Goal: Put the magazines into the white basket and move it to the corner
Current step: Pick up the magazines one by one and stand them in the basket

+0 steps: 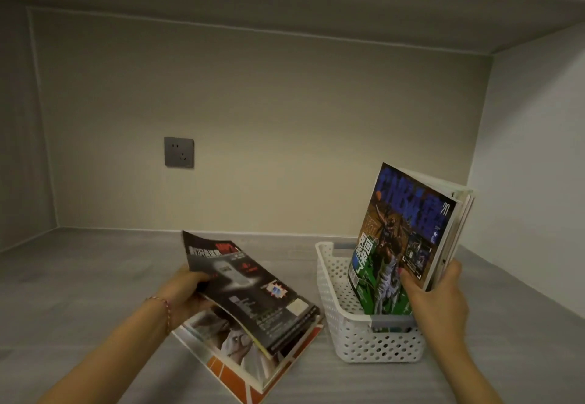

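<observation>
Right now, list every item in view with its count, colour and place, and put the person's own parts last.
white basket: one, white perforated plastic, on the grey counter, right of centre.
upright magazines: a bunch, exact count unclear, front cover blue and green, standing in the basket.
dark magazine: one, black cover, lifted at its left edge off the pile.
bottom magazine: one visible beneath it, white and orange, flat on the counter.
wall socket: one, dark grey, on the back wall.
counter: one, grey.
shelf: one, grey, overhead; red items on top, too cut off to identify.
left hand: one, gripping the dark magazine; bracelet at the wrist.
right hand: one, gripping the upright magazines.
</observation>
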